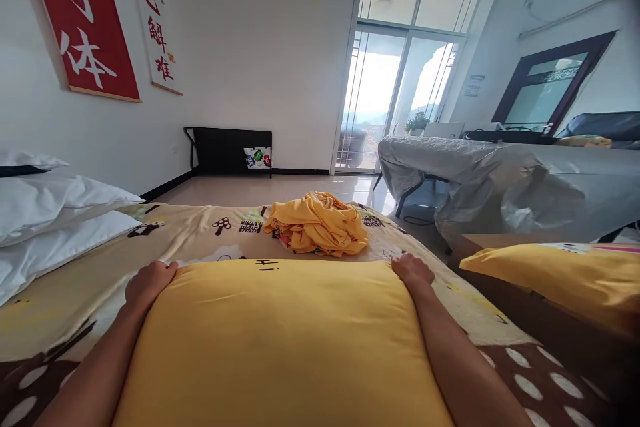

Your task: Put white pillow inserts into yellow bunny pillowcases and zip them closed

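The person's left hand (150, 280) and right hand (413, 269) each grip a far corner of a yellow pillow (280, 340) lying flat on the bed (60, 320), just in front of them. The fingers of both hands are curled closed around the corners; how far they tuck under cannot be told. Beyond the pillow, apart from it, sits a crumpled yellow cloth (317, 223). White pillows (55, 220) are stacked at the left, and another yellow pillow (560, 277) lies to the right. Judging from the grip, the cover would sit best if both corners were held evenly and the filling pressed fully into them, keeping the fabric smooth between the hands.
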`<state>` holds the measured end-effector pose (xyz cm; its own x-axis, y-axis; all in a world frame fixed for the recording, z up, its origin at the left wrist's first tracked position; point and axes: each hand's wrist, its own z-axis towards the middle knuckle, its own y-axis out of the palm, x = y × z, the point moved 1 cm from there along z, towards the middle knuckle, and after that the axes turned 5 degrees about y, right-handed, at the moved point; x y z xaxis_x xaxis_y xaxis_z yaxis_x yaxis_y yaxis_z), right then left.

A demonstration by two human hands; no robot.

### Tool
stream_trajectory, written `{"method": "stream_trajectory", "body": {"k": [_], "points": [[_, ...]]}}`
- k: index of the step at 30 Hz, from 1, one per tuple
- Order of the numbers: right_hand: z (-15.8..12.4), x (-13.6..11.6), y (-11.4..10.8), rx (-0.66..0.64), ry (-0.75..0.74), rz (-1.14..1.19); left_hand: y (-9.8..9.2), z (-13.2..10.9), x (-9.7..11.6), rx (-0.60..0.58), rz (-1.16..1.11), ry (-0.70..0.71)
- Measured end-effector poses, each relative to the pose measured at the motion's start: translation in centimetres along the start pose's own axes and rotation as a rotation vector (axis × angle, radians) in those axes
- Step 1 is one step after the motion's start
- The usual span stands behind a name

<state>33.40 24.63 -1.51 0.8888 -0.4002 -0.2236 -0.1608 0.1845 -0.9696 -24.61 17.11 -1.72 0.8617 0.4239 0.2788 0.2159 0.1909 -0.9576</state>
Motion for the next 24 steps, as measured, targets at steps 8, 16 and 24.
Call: {"method": "stream_trajectory", "body": {"k": [8, 16, 24], "points": [[-10.4, -7.3, -3.5, -0.116, -0.561, 0.070, -3.7, -8.8, 7.6, 0.076, -0.188, 0.599], [-10.0, -0.4, -0.1, -0.239, -0.478, 0.224, 1.2, -10.6, 2.6, 0.018, -0.113, 0.590], [-10.5, 6.2, 1.1, -0.231, -0.319, 0.336, 2.8, -11.3, -4.3, 0.016, -0.383, 0.453]]}}
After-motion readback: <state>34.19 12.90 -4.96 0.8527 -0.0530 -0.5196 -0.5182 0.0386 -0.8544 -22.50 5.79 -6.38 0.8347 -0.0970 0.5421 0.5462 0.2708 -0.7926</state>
